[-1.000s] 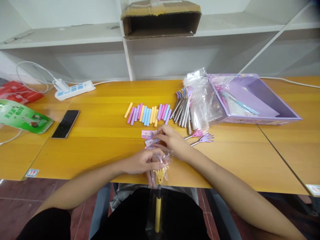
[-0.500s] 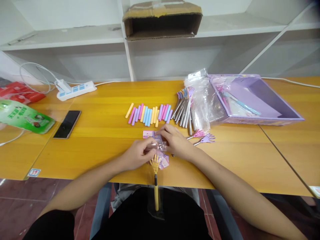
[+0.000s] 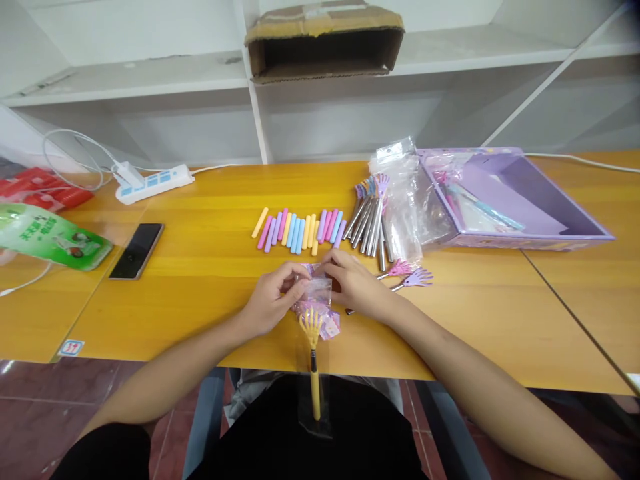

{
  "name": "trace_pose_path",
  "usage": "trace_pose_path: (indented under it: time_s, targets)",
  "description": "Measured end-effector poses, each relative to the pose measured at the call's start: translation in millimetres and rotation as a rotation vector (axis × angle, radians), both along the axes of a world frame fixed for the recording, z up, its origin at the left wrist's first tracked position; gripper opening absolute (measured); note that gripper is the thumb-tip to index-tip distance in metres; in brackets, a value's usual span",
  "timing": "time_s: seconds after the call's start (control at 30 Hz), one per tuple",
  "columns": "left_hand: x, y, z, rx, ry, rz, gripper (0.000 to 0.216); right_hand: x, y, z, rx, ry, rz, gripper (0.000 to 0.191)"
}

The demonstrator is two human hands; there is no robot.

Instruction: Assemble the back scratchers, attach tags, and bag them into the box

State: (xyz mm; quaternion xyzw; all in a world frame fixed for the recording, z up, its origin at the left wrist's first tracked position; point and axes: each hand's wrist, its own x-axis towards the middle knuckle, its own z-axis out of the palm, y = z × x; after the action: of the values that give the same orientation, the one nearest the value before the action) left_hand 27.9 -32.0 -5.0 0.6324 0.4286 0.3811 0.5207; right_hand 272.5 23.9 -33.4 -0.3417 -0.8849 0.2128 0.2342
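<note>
1. The yellow-brown wooden table is your work surface; brace your wrists on its near edge for steadier fingers.
2. The open purple box sits to your right, well apart from your hands.
3. The long clear plastic bag lies in front of you, its upper end between your hands. Spread that end flat and square, I'd judge, so the film doesn't crease.
4. The yellow hand-shaped scratcher appears to lie inside the bag, claw towards you both hands, handle beyond the table edge. Its overhang could drag the film, so pull gently.
5. The bundle of silver metal rods with coloured claws lies beyond your right hand; mind your knuckles there.
6. Your left hand has thumb and forefinger pinched on the bag's edge. Your right hand has curled fingers at the opposite edge; I cannot tell whether they clamp it.
7. The row of pastel rounded sticks lies just beyond your fingers.
8. The small pink-and-purple printed card lies beside the claw; avoid bending it.
</note>
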Motion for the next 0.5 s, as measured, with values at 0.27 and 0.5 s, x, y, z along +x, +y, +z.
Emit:
trace_pose_path:
  time_s: [0.27, 0.5]
  targets:
    - [6, -2, 1.4, -0.042, -0.055, 0.031, 0.038, 3, 2, 6.7, -0.184, 0.133, 0.004, 0.018]
    - [3, 0, 6.8, 0.039, 0.009, 0.099, 0.054, 10, -12, 26.4, -0.131, 0.674, -0.357, 0.03]
